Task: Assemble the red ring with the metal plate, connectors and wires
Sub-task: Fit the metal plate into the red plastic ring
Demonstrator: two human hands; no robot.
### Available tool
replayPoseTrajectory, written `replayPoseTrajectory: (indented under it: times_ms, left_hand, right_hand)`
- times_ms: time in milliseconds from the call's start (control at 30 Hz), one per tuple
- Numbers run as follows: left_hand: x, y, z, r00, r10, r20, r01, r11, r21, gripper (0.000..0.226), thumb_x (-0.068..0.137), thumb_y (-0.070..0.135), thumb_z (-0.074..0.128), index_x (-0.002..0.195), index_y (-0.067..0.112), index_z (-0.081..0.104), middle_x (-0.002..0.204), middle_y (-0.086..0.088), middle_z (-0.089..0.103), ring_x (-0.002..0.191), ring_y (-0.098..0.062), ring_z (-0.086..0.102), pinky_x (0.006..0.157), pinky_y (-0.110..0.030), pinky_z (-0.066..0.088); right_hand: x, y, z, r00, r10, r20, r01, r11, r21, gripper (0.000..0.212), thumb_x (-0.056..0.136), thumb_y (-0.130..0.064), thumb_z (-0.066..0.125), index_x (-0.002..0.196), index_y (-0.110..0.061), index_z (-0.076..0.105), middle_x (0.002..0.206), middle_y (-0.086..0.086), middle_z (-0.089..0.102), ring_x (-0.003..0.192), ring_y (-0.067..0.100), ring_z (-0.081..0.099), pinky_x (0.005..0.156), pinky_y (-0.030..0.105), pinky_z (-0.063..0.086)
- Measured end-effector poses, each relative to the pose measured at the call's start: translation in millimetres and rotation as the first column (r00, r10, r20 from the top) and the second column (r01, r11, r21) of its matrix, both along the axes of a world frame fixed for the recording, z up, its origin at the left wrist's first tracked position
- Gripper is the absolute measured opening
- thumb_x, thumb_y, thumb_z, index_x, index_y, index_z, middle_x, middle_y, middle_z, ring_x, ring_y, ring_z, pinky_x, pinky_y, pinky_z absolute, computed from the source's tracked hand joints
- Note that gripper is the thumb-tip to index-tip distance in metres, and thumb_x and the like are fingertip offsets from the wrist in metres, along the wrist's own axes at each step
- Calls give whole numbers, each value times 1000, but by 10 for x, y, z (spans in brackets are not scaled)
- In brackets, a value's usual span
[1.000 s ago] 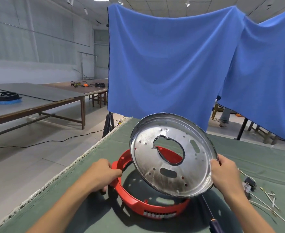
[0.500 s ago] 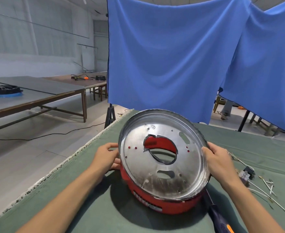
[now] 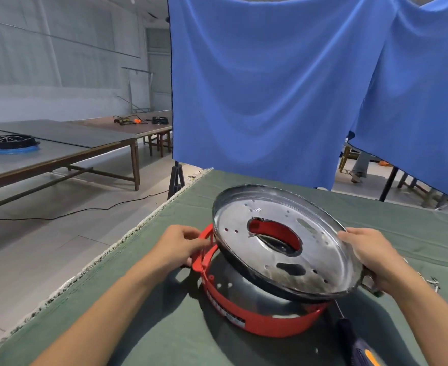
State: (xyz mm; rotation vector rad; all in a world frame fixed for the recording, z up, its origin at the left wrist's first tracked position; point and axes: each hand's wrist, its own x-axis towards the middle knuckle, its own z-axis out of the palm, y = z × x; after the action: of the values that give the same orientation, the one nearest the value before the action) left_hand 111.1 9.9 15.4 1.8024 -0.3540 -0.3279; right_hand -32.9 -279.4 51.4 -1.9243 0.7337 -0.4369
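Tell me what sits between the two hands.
In the head view, the tilted metal plate spans the gap over the red ring; the left hand grips the ring's handle, the right hand the plate's rim.

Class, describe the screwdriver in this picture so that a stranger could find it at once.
Start at the green cloth-covered table and find the red ring under the tilted metal plate. Just right of the ring, at the picture's bottom edge, lies the screwdriver. Its thin steel shaft and dark handle with an orange patch set it apart.
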Motion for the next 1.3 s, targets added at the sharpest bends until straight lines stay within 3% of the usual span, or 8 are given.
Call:
replayPoseTrajectory:
  times_ms: [200, 333, 533, 700, 800, 1000, 1167, 1300]
  left_hand:
    - [179, 23, 128, 982, -20, -188, -43, 944, -326, 19, 93, 6, 55, 106, 9, 68, 91, -10, 74, 67, -24, 67, 55, -32, 57]
    - [211, 71, 123, 947, -77, -311, -77, 887, -455, 25, 93, 9, 56, 117, 7, 63, 110, -23, 67, 83, -37, 68, 60, -39, 61]
    - [202, 77, 74, 919, -121, -376, -106, 841, -530, 21, 94, 13, 55, 110, 5, 66, 106, -22, 69, 82, -34, 71, 60, -39, 61]
    - [176, 35, 73, 903, -125, -411, -148, 807, -572, 18, 96, 13, 51, 97, 7, 68, 103, -23, 68, 79, -33, 70, 54, -33, 60]
    - [169, 21, 76, 905, -128, -405, -150, 796, -587, 18, 97, 12, 49, 101, 5, 65, 102, -23, 67, 73, -30, 70, 53, -34, 59]
    - [170, 7, 79, 922, -59, -383, -157, 847, -508, 17, 93, 9, 53, 89, -2, 66, 64, -11, 64, 48, -19, 57, 46, -28, 51]
    - [191, 33, 114, 882, -51, -469, -222, 833, -507, 28, 96, 27, 50, 94, 1, 58, 75, -13, 56, 63, -22, 50, 63, -32, 45]
    - [152, 65, 171, 916, -89, -392, -105, 888, -448, 33, 90, 36, 53, 87, 6, 67, 75, -13, 59, 65, -25, 53, 65, -32, 44]
  right_hand:
    - [43, -73, -61, 998, -56, -2, 56, 994, -92, 24, 91, -10, 52, 74, 5, 59, 69, 13, 50, 66, 22, 41, 60, 34, 28]
    - [80, -48, -85, 996, -82, 42, 83, 996, -27, 19, 85, -4, 52, 75, 10, 57, 67, 14, 45, 66, 23, 37, 60, 34, 26]
    - [62, -25, -93, 994, -87, 67, 74, 981, 178, 14, 86, 0, 52, 74, 0, 60, 71, 18, 51, 66, 25, 43, 55, 33, 29]
    - [60, 18, -76, 990, -104, 91, 82, 971, 225, 30, 90, 0, 50, 60, -3, 55, 44, 2, 52, 39, 15, 48, 42, 23, 33]
    - [107, 75, -87, 979, -147, 142, 133, 985, 107, 17, 85, 2, 54, 70, 10, 57, 61, 12, 50, 61, 18, 43, 51, 30, 31]
    - [212, 262, -138, 996, -72, 46, 85, 904, -418, 35, 87, -3, 49, 55, -10, 36, 51, 9, 38, 55, 21, 32, 53, 34, 21]
    - [235, 341, -133, 996, -79, -38, 55, 899, -435, 36, 87, -5, 48, 53, -10, 36, 50, 8, 42, 52, 23, 35, 52, 33, 25]
    - [272, 381, -72, 991, -70, -117, 3, 871, -492, 33, 87, -9, 50, 56, -11, 38, 52, 9, 43, 52, 23, 36, 51, 31, 26]
